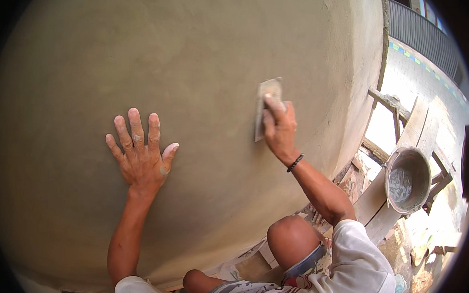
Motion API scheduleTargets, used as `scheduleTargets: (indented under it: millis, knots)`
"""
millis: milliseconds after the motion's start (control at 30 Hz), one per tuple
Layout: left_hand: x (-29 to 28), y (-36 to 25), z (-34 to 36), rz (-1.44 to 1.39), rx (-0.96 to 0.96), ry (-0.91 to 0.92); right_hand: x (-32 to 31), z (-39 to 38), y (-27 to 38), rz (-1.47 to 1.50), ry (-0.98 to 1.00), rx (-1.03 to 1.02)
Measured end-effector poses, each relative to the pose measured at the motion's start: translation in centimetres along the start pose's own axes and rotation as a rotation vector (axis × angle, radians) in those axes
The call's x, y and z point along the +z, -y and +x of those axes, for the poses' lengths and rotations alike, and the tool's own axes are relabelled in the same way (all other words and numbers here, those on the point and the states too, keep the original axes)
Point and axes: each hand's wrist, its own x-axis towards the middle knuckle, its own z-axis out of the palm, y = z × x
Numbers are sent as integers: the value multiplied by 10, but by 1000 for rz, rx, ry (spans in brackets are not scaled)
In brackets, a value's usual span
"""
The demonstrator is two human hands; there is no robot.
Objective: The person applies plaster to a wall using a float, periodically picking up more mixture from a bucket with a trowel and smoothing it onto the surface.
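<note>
A plastered wall, grey-brown and mostly smooth, fills most of the view. My left hand lies against it with the fingers spread, holding nothing; bits of plaster stick to the skin. To the right and slightly higher, my right hand is closed round the handle of a flat rectangular plastering trowel. The blade stands roughly upright with its face at the wall, and the handle is mostly covered by my fingers. A dark beaded bracelet circles my right wrist.
At the right, a dirty bucket with wet grey residue inside stands on wooden planks. Wooden supports carry them. Broken rubble lies below along the wall's foot. The wall's right edge borders a bright tiled area.
</note>
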Motion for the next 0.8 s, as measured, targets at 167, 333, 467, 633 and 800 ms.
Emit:
scheduleTargets:
  millis: [167,333,467,633,800]
  knots:
    - [-15,12,-6,-140,-40,46,1,204,98,-134,-102,-469]
    - [-43,38,14,-189,-144,-33,-26,171,5,38,-183,17]
    - [-39,71,11,-143,-219,-86,21,116,146,-166,118,-603]
    - [-38,85,20,-183,-308,-102,-4,276,139,-58,-81,-451]
    - [-36,90,4,-226,-320,-86,11,117,85,-96,-11,-482]
